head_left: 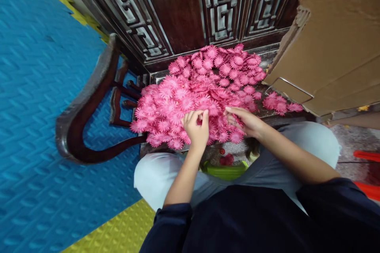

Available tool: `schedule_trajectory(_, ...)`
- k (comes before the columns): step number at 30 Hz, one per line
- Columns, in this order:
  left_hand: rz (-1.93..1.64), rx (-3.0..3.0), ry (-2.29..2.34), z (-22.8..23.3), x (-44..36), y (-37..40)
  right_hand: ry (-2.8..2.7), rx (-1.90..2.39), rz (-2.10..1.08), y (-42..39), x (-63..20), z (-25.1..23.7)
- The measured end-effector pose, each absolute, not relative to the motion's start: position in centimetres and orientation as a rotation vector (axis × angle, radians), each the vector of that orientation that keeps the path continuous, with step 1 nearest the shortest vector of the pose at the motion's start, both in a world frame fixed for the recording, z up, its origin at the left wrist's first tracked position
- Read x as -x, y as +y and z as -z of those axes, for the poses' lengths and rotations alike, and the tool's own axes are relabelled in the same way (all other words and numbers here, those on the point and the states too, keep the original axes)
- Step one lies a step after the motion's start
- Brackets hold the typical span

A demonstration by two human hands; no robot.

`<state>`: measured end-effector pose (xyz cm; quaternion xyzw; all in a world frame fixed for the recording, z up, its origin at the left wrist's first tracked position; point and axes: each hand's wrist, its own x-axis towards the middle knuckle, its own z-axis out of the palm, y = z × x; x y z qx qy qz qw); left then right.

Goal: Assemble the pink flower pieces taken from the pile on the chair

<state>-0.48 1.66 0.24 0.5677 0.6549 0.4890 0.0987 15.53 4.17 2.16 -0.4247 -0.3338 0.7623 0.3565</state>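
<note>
A large heap of pink artificial flower heads [181, 99] covers the dark wooden seat in front of me. My left hand [196, 128] is over the front of the heap, its fingers curled and the thumb close to the index finger. Pink shows in the gap between them, but I cannot tell whether it is held or lies behind. A short way to the right, my right hand [245, 121] has its thumb and fingers drawn together in a pinch pointing at the left one. Anything between those fingertips is too small to make out.
Carved dark wooden panels [184, 8] rise behind the heap. A curved armrest [71, 130] stands at left, over blue matting [32, 99]. A cardboard box [341, 47] is at right, near a bent metal wire [292, 85]. Below, between my knees, sits a green plastic object [224, 170].
</note>
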Motion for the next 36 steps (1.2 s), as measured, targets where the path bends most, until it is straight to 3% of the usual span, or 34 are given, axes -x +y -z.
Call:
schedule_trajectory(8,-1.351,-1.774,1.924,-0.5,0.0,2.9,-1.131,1.192,-1.859,3.9,-14.8,-1.8)
schedule_trajectory(16,-1.352,-1.997,1.700,-0.9,-1.3,0.1,-0.998,1.172,-1.851,4.0,-14.9,-1.0)
schedule_trajectory(27,-1.335,-1.332,1.446,-0.4,-2.0,0.0,-1.183,1.138,-1.680,4.5,-15.5,-1.7)
schedule_trajectory(36,-1.414,-1.490,1.563,-0.2,0.5,0.5,-1.150,1.113,-1.759,4.6,-15.7,-1.9)
